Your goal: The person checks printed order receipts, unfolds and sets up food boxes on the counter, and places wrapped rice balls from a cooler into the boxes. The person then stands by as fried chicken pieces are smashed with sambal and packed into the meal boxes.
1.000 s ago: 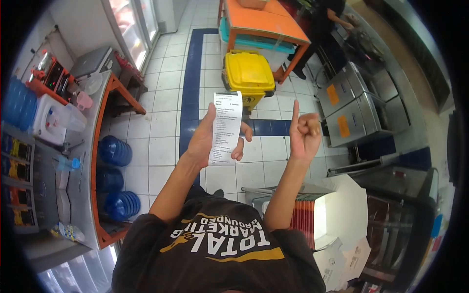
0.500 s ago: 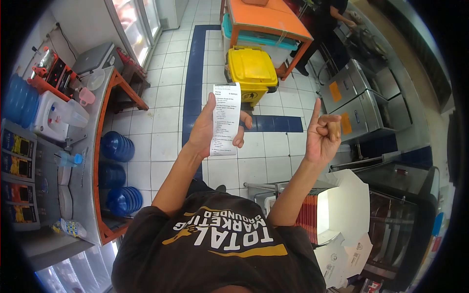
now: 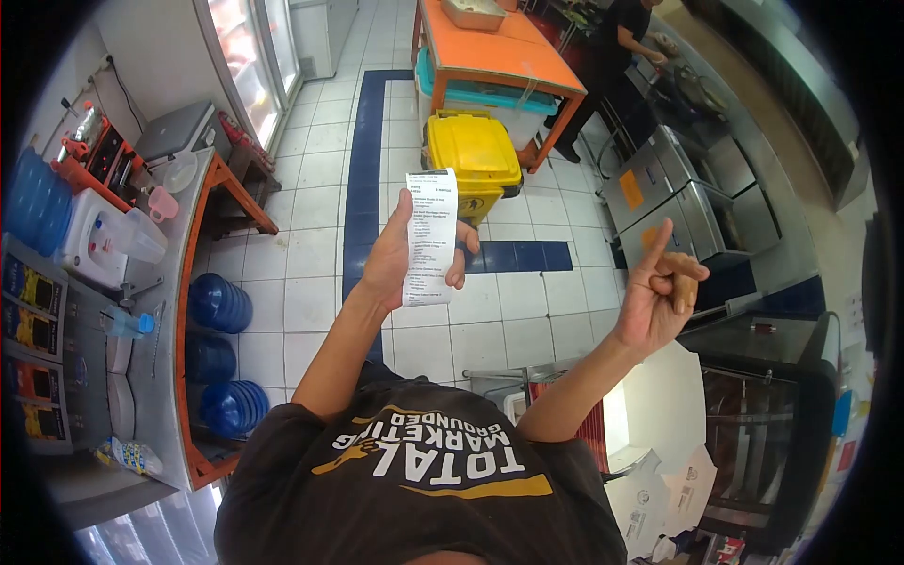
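A long white printed paper slip is upright in my left hand, with the thumb along its left edge and the fingertips showing past its right edge. My right hand is raised on the right, apart from the slip. Its index finger points up and the other fingers are curled loosely, with nothing visible in them. Below my right forearm are a stack of red-edged boxes and open white cartons.
Ahead stands a yellow lidded bin by an orange table. Blue water bottles lie under the left counter. Another person works at the steel counter, back right. A dark glass-fronted cabinet is at right.
My right hand has moved to the right and slightly down, index finger still raised. My left hand still holds the slip, nearly in place. The head view has shifted slightly.
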### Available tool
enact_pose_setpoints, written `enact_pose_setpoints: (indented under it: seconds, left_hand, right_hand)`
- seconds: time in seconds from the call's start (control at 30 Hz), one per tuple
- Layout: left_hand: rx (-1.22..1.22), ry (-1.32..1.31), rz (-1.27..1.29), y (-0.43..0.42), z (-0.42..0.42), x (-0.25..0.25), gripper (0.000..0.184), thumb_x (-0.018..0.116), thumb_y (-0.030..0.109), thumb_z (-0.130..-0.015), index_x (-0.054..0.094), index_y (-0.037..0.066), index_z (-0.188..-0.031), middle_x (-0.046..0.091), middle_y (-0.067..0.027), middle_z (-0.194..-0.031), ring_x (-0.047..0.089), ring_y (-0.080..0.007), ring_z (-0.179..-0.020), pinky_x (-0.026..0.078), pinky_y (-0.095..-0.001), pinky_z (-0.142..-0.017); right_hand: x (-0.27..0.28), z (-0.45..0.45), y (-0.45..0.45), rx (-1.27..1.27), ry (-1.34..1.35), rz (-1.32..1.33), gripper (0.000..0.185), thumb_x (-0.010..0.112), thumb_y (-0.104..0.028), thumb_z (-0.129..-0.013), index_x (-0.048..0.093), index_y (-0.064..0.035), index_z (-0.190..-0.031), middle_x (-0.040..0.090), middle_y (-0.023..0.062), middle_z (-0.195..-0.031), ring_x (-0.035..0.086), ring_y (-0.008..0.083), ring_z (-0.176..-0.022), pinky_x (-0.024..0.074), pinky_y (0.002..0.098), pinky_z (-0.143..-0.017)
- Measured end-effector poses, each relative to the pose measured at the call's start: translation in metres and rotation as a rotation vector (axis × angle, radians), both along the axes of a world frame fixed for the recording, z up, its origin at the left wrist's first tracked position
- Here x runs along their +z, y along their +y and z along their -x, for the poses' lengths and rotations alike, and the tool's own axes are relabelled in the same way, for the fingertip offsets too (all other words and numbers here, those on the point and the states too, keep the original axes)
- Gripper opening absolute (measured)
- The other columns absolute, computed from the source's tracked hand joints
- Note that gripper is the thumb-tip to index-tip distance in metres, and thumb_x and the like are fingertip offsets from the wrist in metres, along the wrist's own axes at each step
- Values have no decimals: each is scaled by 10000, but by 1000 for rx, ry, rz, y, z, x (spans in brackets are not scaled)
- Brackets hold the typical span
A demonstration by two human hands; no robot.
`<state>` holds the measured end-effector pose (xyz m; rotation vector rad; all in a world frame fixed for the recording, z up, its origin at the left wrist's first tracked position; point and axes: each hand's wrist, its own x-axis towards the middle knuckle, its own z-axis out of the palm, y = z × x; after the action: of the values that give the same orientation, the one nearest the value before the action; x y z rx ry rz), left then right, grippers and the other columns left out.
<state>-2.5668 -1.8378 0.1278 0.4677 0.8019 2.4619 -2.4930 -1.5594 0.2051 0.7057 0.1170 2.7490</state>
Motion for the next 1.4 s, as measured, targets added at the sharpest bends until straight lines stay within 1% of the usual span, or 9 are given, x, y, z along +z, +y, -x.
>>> enact_pose_setpoints:
  seconds: [0.13,0.2,0.27,0.33,0.43,0.5,0.57,1.07,1.4]
  left_hand:
    - [-1,36,-8,-1,2,1,637,108,585,-1044,466,106,-1264,619,-238,-939,600,-208,-532,542,-339,-522]
    - [6,33,-4,-1,2,1,642,105,584,-1044,463,100,-1265,620,-239,-931,605,-211,-535,540,-337,-520]
    - [19,21,-10,-3,1,2,646,105,589,-1043,464,100,-1267,619,-241,-936,607,-213,-536,539,-340,-523]
    - [40,-2,-18,-7,4,-1,651,105,593,-1041,465,100,-1269,617,-242,-941,608,-215,-538,539,-342,-526]
    - [32,-52,-62,-13,8,-8,645,135,599,-1040,413,78,-1296,619,-232,-929,621,-235,-554,552,-368,-547]
    - [47,-44,-75,-18,6,-11,647,138,600,-1039,418,68,-1277,616,-243,-934,604,-249,-551,548,-391,-564]
    - [55,-69,-62,-21,6,-17,642,142,601,-1040,421,71,-1272,616,-244,-937,604,-248,-553,548,-390,-567]
    - [53,-54,-16,-6,5,-10,629,132,589,-1043,450,112,-1302,618,-248,-945,580,-202,-507,543,-337,-513]
    - [40,-19,-14,-8,10,-4,633,130,588,-1043,456,104,-1290,624,-241,-942,595,-207,-520,547,-340,-519]
  right_hand:
    - [17,-14,-2,-36,51,-36,378,430,45,-970,362,-84,-622,389,31,-495,720,210,-866,149,541,-1255]
    - [29,-22,-7,-63,11,-47,445,407,117,-884,307,-117,-518,386,50,-474,702,205,-744,376,509,-1174]
    - [20,-7,-6,-37,108,-113,443,430,88,-894,310,-128,-527,383,39,-480,641,180,-653,458,476,-1091]
    - [-3,43,-9,-105,-250,-36,427,462,29,-916,323,-142,-549,359,19,-491,481,140,-504,568,410,-929]
    - [-109,108,-11,206,-381,140,362,399,39,-915,350,-108,-588,289,1,-507,281,114,-408,490,453,-1064]
    - [-111,101,-21,250,-323,105,356,390,54,-904,355,-96,-583,304,9,-504,291,114,-404,450,466,-1105]
    - [-102,86,-23,216,-274,53,345,368,85,-880,375,-76,-575,333,24,-496,314,121,-388,393,471,-1161]
    - [-12,9,4,63,88,1,387,396,157,-875,388,-85,-573,352,41,-460,339,131,-345,359,445,-1175]
    - [11,-11,0,19,153,-38,417,404,136,-908,404,-98,-562,350,35,-431,333,112,-331,426,435,-1127]
